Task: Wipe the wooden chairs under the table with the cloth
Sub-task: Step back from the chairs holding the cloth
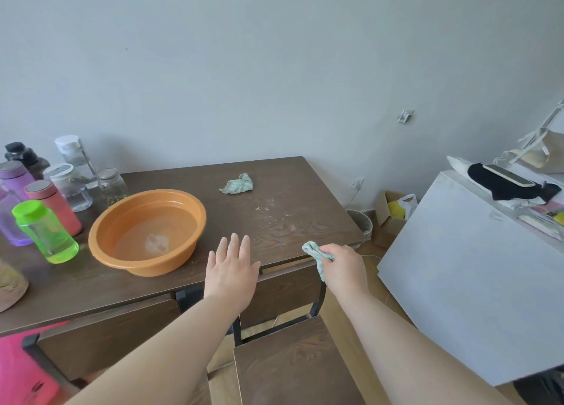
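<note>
My right hand (pixel 345 265) is shut on a crumpled pale green cloth (pixel 317 255), held at the front right corner of the dark wooden table (pixel 290 209). My left hand (pixel 230 270) is open, fingers spread, palm down over the table's front edge. A wooden chair (pixel 293 362) stands pulled out below my arms, its dark seat showing. Another wooden chair (pixel 283 288) is tucked under the table's right end, and a third (pixel 100 337) sits under the left part. A second green cloth (pixel 238 185) lies crumpled near the table's back.
An orange basin (pixel 146 230) with water sits on the table's left half. Several bottles and jars, including a green bottle (pixel 42 230), crowd the left end. A white cabinet (pixel 476 276) stands to the right, with a cardboard box (pixel 390 209) and a bucket (pixel 361 221) by the wall.
</note>
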### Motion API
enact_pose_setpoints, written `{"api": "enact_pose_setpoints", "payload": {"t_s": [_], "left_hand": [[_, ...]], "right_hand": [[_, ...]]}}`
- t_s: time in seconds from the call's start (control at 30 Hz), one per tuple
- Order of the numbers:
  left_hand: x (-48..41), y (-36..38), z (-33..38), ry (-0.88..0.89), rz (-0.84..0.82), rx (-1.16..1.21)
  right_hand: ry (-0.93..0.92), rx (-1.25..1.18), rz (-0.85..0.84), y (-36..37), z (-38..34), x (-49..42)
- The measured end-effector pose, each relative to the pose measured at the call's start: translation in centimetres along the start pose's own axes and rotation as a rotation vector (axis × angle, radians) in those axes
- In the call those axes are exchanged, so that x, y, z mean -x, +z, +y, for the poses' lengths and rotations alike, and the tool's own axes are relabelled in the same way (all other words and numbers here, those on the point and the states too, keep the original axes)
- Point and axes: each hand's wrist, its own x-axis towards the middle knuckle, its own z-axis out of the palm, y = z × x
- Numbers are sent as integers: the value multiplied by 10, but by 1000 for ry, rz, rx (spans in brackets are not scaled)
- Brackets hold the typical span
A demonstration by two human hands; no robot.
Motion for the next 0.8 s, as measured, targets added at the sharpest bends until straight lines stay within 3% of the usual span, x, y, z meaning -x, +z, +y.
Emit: {"api": "enact_pose_setpoints", "payload": {"t_s": [0.53, 0.8], "left_hand": [[-121, 46, 3, -195, -118, -60], [-192, 84, 9, -240, -147, -60]], "right_hand": [[107, -297, -261, 104, -14, -178], [100, -269, -456, 158, 3, -231]]}}
